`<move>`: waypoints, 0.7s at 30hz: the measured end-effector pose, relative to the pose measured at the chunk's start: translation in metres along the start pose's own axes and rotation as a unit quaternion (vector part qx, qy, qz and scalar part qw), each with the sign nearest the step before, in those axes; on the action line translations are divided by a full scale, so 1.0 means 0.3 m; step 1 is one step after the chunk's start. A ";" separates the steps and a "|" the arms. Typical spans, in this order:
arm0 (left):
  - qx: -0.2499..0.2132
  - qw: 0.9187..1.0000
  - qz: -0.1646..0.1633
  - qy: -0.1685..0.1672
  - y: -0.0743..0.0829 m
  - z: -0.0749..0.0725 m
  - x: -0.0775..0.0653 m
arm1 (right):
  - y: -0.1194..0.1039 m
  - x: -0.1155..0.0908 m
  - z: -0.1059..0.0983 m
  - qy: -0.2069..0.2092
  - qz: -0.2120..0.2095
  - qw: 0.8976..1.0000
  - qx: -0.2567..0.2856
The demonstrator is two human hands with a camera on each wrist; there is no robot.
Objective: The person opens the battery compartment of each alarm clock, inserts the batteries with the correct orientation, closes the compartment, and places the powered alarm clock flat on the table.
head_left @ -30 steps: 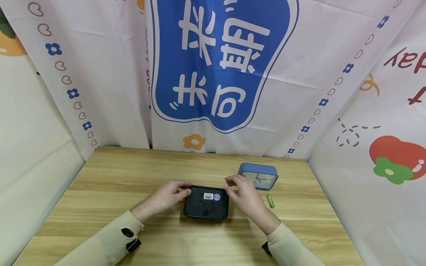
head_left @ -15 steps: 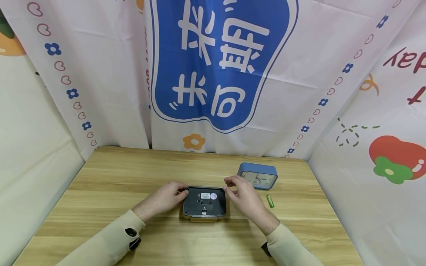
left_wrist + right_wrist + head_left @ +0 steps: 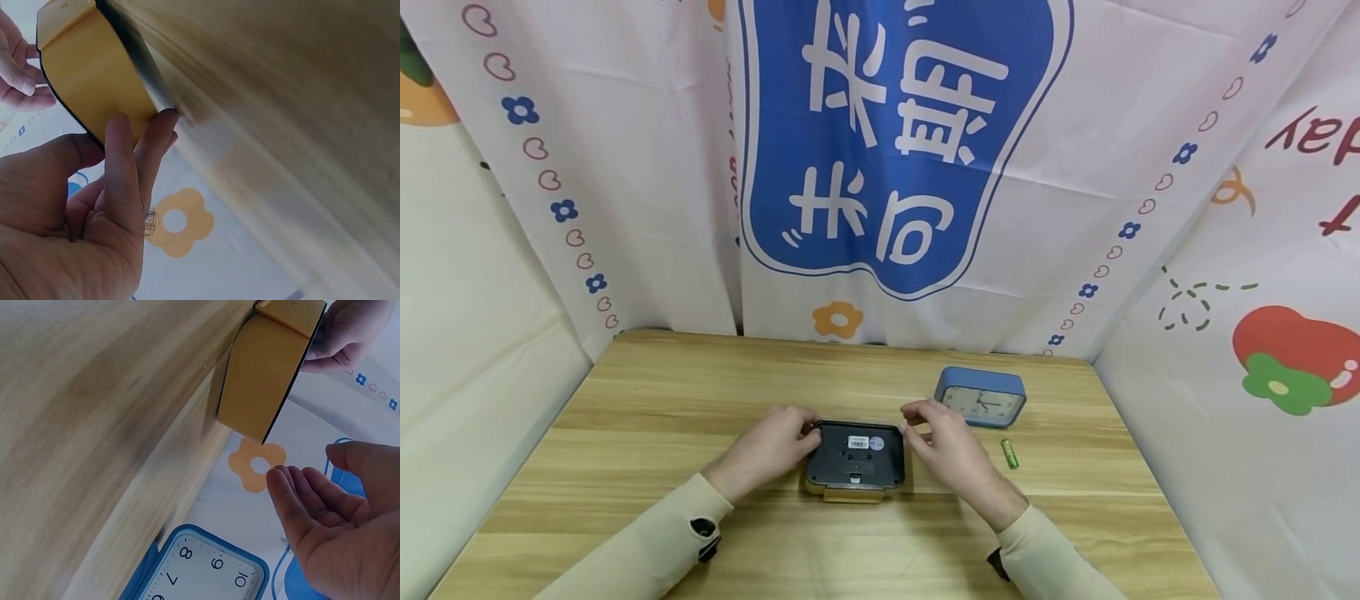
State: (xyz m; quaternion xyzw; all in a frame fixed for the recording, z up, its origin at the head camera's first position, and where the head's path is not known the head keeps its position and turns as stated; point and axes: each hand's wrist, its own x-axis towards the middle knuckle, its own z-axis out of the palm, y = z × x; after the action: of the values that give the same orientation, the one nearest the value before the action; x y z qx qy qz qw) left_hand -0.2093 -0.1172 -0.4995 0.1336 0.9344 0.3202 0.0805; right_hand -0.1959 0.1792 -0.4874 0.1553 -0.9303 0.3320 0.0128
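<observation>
A yellow-cased clock [image 3: 856, 460] lies with its black back facing up; a white label and a round sticker show on it. Its face is hidden. My left hand [image 3: 769, 450] grips the clock's far left corner, the thumb on the rim of the back and fingers along the yellow side [image 3: 94, 75]. My right hand [image 3: 951, 442] hovers by the far right corner with bent, relaxed fingers. In the right wrist view a gap separates these fingers [image 3: 284, 497] from the clock [image 3: 262, 375].
A blue clock [image 3: 981, 398] stands beyond my right hand, its dial toward me. One green battery [image 3: 1009, 453] lies on the wooden table [image 3: 700, 392] to the right. A printed cloth [image 3: 895, 308] hangs along the table's back edge.
The yellow clock has shifted slightly left and turned its back more upward, so its yellow near side now shows. Both hands have drifted a little left. The blue clock and battery stayed put.
</observation>
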 end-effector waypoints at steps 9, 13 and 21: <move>0.029 0.999 0.021 0.001 -0.016 -0.017 -0.001 | -0.001 0.003 0.005 -0.013 -0.009 1.000 0.000; 0.021 0.998 0.049 -0.020 -0.030 -0.035 -0.001 | -0.004 0.003 0.013 -0.026 -0.018 0.999 0.009; 0.035 0.982 0.151 -0.108 -0.072 -0.067 -0.009 | -0.023 0.002 0.034 -0.049 -0.051 0.998 -0.003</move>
State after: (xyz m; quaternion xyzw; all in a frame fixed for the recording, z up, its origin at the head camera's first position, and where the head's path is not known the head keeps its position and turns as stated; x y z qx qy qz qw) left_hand -0.2158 -0.1461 -0.4968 0.3098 0.8998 0.2800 0.1264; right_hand -0.1936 0.1676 -0.4909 0.2184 -0.9216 0.3206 -0.0155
